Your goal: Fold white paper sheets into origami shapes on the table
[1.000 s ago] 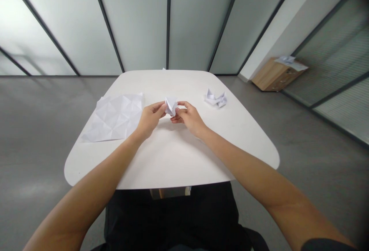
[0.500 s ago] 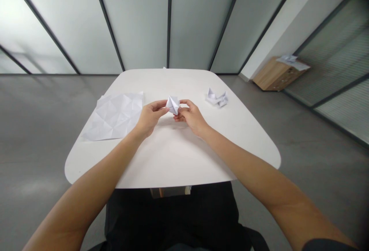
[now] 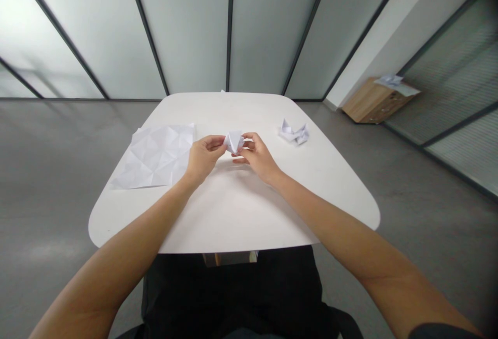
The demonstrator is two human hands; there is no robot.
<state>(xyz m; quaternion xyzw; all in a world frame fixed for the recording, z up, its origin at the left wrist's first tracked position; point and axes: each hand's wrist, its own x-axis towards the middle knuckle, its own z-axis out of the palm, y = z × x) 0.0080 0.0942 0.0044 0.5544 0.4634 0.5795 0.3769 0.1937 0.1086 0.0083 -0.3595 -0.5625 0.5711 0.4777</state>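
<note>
A small folded white paper piece point(image 3: 234, 142) with pointed facets is held above the middle of the table. My left hand point(image 3: 204, 158) pinches its left side between thumb and fingers. My right hand point(image 3: 257, 156) grips its right side, thumb in front, with the lower fingers reaching beneath. To the left of my left hand lies a creased white paper sheet point(image 3: 155, 156), opened out flat with a grid of fold lines. Another folded paper shape point(image 3: 293, 132) with upright points rests beyond my right hand.
The white table point(image 3: 233, 214) has rounded corners and stands before frosted glass panels point(image 3: 194, 27). A wooden cabinet point(image 3: 375, 101) with papers on top stands on the floor at the right. Below the near edge, part of a box point(image 3: 229, 259) shows above my lap.
The paper piece has turned slightly, so a different facet faces me. The fingers of my right hand have shifted and spread a little around it. The sheet and other folded shape stay put.
</note>
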